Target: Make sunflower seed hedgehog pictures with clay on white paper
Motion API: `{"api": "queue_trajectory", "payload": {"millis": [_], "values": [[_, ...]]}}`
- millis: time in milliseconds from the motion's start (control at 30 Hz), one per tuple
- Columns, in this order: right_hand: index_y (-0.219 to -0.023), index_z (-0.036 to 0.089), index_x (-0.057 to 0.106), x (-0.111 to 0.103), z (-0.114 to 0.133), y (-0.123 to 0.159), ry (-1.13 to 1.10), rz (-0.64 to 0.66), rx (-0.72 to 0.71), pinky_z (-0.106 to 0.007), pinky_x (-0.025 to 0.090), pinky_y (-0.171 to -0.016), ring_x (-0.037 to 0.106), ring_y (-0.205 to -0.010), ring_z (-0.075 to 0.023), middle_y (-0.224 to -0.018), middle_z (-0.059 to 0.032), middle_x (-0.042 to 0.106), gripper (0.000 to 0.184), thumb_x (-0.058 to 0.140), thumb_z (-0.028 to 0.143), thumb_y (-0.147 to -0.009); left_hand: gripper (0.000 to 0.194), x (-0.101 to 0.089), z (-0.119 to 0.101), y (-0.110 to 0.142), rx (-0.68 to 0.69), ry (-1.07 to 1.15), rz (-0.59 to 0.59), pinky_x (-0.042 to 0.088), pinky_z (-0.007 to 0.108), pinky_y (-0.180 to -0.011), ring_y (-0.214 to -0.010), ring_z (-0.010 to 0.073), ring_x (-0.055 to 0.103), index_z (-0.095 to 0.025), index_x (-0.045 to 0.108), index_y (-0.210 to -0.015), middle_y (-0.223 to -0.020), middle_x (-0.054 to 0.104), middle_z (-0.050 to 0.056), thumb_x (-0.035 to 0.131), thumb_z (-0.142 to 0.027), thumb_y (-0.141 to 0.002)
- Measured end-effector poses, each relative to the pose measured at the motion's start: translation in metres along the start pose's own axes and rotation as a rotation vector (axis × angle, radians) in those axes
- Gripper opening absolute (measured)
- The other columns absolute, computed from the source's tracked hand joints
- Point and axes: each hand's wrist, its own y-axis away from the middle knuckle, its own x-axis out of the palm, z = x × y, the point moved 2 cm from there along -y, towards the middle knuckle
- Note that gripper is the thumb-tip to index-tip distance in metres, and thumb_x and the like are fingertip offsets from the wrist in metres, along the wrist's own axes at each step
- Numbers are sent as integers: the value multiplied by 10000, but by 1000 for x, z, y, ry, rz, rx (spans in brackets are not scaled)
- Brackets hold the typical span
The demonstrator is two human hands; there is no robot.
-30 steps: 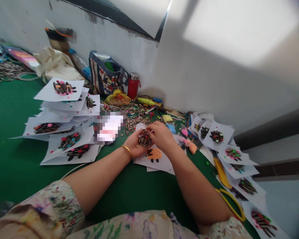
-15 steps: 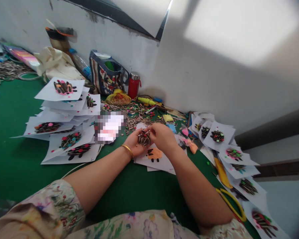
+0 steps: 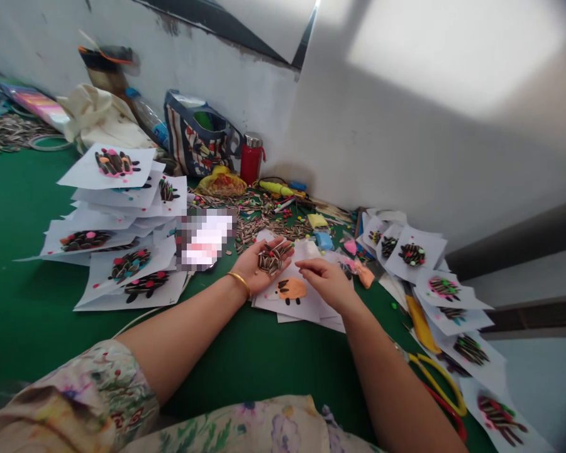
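Observation:
My left hand [image 3: 252, 270] lies palm up with a small heap of striped sunflower seeds [image 3: 271, 259] in it. My right hand [image 3: 327, 281] is just to the right, apart from the heap, thumb and fingers pinched; whatever they hold, if anything, is too small to make out. Below and between both hands is a white paper sheet [image 3: 264, 303] on a small pile. It bears an orange clay animal shape [image 3: 292, 289] with dark seeds pressed on its upper left and dark seeds as feet. A gold bangle [image 3: 240, 283] circles my left wrist.
Stacked seed pictures [image 3: 122, 220] stand left, and more picture sheets [image 3: 453, 286] line the right. Loose seeds [image 3: 264, 217] spread behind my hands. A pixelated phone [image 3: 205, 242], yellow-handled scissors [image 3: 436, 377], clay lumps [image 3: 324, 240] and a red flask [image 3: 251, 160] are around.
My right hand has moved away from the seeds in my left palm, down and to the right. My left hand has opened flatter, so the seeds show more.

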Motion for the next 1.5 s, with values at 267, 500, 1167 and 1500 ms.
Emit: {"api": "queue_trajectory", "payload": {"millis": [267,500,1167,1500], "values": [[-1031,217,597,8,-13,1,-149,21,49,-311,505,-714,649,-732,-162,-787,-9,683,199,501,273,-866,350,2,0,1,4,-11,-19,524,427,-926,-1152,285,620,-137,661,-1076,-1072,710,129,365,-297,-980],[-827,212,644,7,-4,1,4,-97,-97,-302,469,-738,608,-848,-179,-928,-43,669,97,609,302,-814,343,1,0,-1,7,-8,-19,529,431,-926,-1167,293,610,-136,662,-1071,-1101,705,128,376,-302,-978],[-898,215,693,7,-1,1,189,16,8,-275,435,-692,598,-759,-157,-868,-20,697,121,593,233,-832,345,0,0,-2,2,-21,-22,537,431,-918,-1168,295,612,-146,660,-1083,-1095,708,126,376,-310,-977],[-897,222,715,15,3,2,278,47,-78,-289,444,-748,623,-844,-181,-925,-35,714,211,525,153,-838,337,-1,1,-3,0,-15,-13,532,434,-919,-1144,277,628,-149,654,-1101,-1074,710,130,389,-314,-975]]}}
